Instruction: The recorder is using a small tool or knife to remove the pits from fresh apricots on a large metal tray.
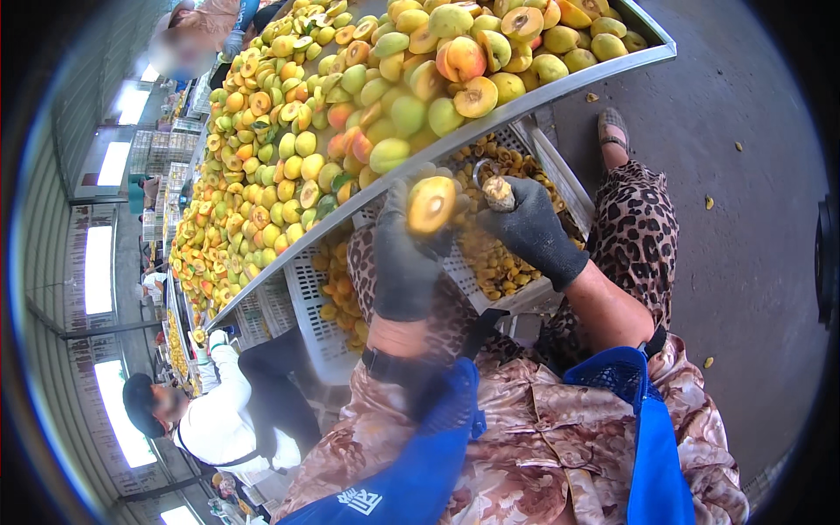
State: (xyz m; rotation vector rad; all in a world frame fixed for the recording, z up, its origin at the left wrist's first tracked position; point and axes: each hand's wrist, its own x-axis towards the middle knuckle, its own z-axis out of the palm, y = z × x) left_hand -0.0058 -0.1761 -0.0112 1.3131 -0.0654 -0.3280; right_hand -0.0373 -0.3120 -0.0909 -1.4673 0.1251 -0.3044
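My left hand [404, 262], in a dark grey glove, is closed around a yellow peach half [431, 206] with its cut face turned up and a brownish hollow at the centre. Close by on the right, my gloved right hand [538, 229] grips a pitting tool [499, 193] by its pale, worn handle. A curved metal loop rises from the tool's end. Both hands hover just below the metal rim [516, 109] of a sloping table heaped with yellow, green and reddish peaches [407, 114], many of them halved. The left hand is somewhat blurred.
Under my hands, a white crate [569, 175] holds brownish pits and scraps. Another white perforated crate [317, 337] with yellow pieces stands left of my legs. A person in white [227, 402] works further left along the table; another person [201, 31] is across it.
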